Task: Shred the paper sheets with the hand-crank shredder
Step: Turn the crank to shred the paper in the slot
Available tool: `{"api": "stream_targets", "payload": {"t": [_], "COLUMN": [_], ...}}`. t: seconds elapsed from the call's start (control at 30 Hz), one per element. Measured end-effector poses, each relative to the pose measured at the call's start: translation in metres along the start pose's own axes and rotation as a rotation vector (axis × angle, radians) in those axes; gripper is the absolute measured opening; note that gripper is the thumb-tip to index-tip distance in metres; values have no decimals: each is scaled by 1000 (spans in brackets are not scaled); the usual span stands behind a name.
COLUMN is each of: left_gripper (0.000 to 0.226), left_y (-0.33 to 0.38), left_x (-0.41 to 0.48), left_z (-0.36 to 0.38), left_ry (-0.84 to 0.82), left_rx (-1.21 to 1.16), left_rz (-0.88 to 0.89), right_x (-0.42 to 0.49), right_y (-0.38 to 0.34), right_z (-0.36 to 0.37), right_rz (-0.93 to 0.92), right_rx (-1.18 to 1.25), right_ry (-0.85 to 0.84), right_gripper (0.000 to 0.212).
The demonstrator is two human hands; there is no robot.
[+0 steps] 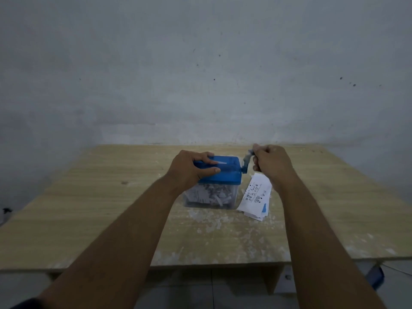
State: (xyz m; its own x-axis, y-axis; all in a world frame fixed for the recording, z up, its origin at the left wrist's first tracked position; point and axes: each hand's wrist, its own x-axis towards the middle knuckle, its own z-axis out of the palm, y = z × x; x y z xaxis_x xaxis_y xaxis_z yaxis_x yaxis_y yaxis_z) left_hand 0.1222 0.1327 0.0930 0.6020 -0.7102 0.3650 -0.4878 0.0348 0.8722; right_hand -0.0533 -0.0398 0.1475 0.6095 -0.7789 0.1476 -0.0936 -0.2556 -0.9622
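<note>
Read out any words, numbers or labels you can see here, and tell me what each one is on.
Paper sheets: black printed marks, too blurred to read.
Shreds in the clear bin: faint print on one piece, too small to read.
Blue shredder lid: no label shows.
Nothing can be quoted.
</note>
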Motion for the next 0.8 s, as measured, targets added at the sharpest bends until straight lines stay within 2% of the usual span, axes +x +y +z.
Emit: {"api": "stream_targets", "payload": {"t": [0.17,0.33,0.5,0.67,0.8], "left_gripper": [22,21,22,22,22], "left_y": [0,-2,-4,-5,-3], "left_x": [-1,-1,-1,-2,-1], "left_z": [1,2,7,7,6], "left_ry": [12,9,39,48,45], "left_rx": [-13,-66,-78,-80,-50], "left_rz": [10,2,12,17,9], "right_x": [36,42,3,-53,-44], "right_y": [6,37,81,62,11], "right_z": [14,28,27,15,0], "right_rz": [-24,103,204,132,-36], "right_rx": [-118,-238,-271,-82,-67], "right_ry": [5,-60,-53,87,52], "right_gripper": [35,30,29,35,29]}}
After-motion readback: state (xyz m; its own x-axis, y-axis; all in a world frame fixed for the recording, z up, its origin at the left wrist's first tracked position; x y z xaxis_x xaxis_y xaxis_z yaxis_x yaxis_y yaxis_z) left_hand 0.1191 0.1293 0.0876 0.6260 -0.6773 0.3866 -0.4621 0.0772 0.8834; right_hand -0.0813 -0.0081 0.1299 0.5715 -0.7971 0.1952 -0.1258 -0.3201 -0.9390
